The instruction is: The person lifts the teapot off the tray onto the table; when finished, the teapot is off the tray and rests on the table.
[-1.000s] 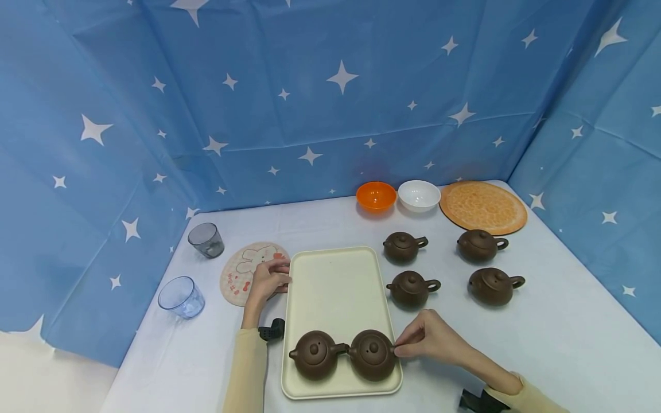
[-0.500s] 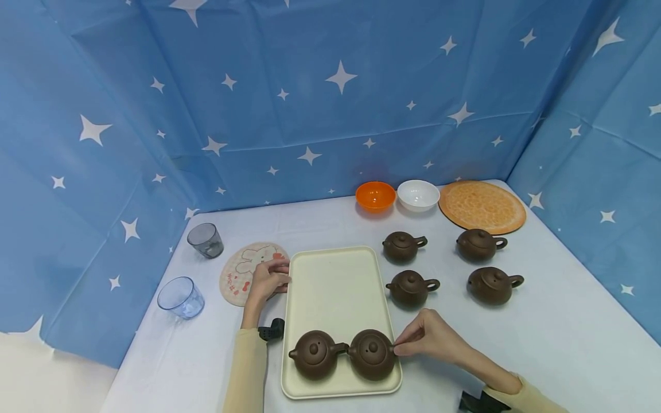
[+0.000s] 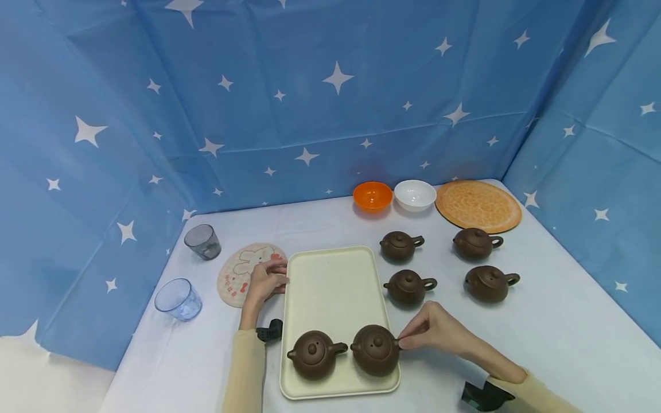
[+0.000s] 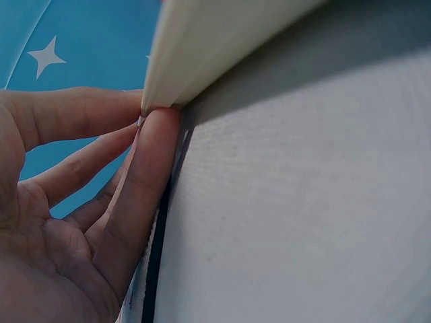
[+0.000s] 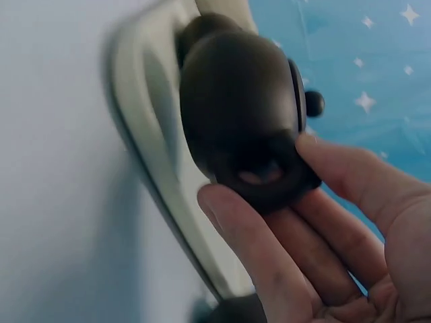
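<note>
A cream tray [image 3: 330, 287] lies at the near middle of the table with two brown teapots on its near end. My right hand [image 3: 403, 342] pinches the handle of the right teapot [image 3: 375, 349]; in the right wrist view thumb and fingers of that hand [image 5: 269, 195] curl round the handle of this teapot [image 5: 236, 114] over the tray rim [image 5: 135, 101]. The left teapot [image 3: 312, 354] stands free beside it. My left hand [image 3: 279, 278] pinches the tray's left rim [image 4: 222, 40] between thumb and fingers [image 4: 145, 111].
Several more brown teapots [image 3: 409, 287] stand right of the tray. At the back are an orange bowl [image 3: 373, 196], a white bowl [image 3: 415, 194] and a round orange mat [image 3: 477, 206]. A rabbit coaster [image 3: 240, 269], a grey cup [image 3: 203, 241] and a clear blue glass [image 3: 178, 298] sit left.
The right teapot has shifted slightly right in my right hand, opening a small gap from the left teapot's handle. My left hand has stayed on the tray's rim.
</note>
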{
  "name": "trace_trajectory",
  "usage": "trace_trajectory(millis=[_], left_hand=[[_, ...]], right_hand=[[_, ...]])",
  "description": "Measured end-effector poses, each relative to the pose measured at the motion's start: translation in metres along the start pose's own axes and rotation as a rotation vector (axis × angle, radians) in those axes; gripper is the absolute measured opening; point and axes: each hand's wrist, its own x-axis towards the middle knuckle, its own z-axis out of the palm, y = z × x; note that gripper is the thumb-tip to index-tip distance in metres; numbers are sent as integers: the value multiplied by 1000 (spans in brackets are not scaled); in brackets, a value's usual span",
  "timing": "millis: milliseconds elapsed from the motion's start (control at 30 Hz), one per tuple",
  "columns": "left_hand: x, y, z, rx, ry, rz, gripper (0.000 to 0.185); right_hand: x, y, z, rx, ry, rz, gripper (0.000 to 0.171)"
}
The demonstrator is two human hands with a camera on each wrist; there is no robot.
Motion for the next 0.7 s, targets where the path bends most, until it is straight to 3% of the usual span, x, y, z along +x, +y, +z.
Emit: trace_trajectory(millis=[200, 400, 700], left_hand=[[-1, 1, -1, 0, -5, 2, 47], [-1, 0, -2, 2, 3, 14, 47], [0, 2, -2, -15, -12, -12, 48]], right_hand=[[-10, -7, -33, 1, -41, -54, 11], [-33, -10, -68, -77, -33, -58, 10], [-75, 12, -112, -87, -35, -22, 18]])
